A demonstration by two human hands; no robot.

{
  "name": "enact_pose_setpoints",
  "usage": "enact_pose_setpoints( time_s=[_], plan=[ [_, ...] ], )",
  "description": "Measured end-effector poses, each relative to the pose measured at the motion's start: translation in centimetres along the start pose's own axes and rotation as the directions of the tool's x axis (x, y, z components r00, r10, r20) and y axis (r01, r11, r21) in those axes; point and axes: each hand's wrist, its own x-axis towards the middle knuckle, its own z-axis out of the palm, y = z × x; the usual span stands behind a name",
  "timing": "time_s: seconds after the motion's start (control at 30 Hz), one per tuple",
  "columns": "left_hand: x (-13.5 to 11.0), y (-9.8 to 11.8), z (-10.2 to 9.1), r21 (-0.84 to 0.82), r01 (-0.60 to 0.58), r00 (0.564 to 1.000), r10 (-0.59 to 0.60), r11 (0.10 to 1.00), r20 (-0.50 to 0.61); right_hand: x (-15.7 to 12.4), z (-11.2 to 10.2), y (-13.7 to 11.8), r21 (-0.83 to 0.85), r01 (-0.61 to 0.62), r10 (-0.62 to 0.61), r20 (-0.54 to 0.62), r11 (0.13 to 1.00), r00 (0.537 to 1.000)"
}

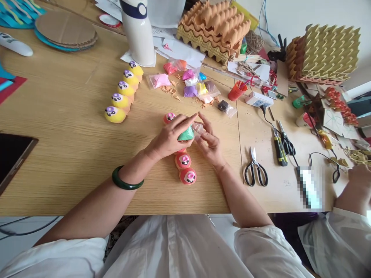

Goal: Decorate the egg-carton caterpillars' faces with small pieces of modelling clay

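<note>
My left hand point(174, 135) is closed around a clear bag of green modelling clay point(186, 134). Thumb and fingers of my right hand point(211, 143) pinch the loose plastic end of that same bag. Beneath my hands runs a row of red clay-covered domes point(188, 176) with pink and white decorations; the middle of this row is partly hidden. A matching row of yellow domes point(115, 114) with purple and white decorations lies to the left. Several small bags of coloured clay point(190, 91) lie beyond my hands, with a dark one point(223, 105) a little nearer.
Scissors point(255, 170), a second pair point(285, 141) and a cutter point(279, 148) lie on the right. A red cup point(237, 91), a power strip point(259, 99) and egg trays point(214, 31) stand farther back. Another person's hand point(359, 181) rests at the right edge. A tablet point(14, 158) lies left.
</note>
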Motion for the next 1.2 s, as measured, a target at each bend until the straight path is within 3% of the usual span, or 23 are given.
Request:
enact_pose_setpoints(
  time_s=[0.2,0.4,0.6,0.77,1.0,1.2],
  plan=[
    [-0.7,-0.6,-0.3,-0.044,-0.044,0.998,0.045,0.998,0.040,-0.7,-0.2,0.0,0.114,-0.069,0.059,0.089,0.991,0.994],
    [-1.2,-1.0,-0.5,-0.054,-0.088,0.996,0.088,0.995,-0.011,-0.3,-0.4,0.1,0.231,0.013,-0.057,0.187,0.973,0.981],
    [-1.2,-0.8,-0.3,-0.171,-0.077,0.997,0.079,0.982,0.002,0.0,-0.4,-0.3,0.234,-0.140,0.063,0.309,0.962,0.949],
    [-1.0,-0.9,-0.1,-0.239,-0.116,0.991,0.098,0.964,-0.086,-0.2,-0.4,-0.9,0.190,-0.152,0.113,0.201,0.970,0.973],
    [-0.7,-0.8,-0.4,-0.217,0.111,0.993,-0.098,0.970,0.070,-0.2,-0.9,-1.1,0.187,-0.179,0.156,0.129,0.966,0.979],
    [-0.4,-1.0,-0.7,-0.227,0.105,0.993,-0.090,0.968,0.074,0.1,-1.1,-0.8,0.148,-0.207,0.193,0.102,0.967,0.976]
  ],
)
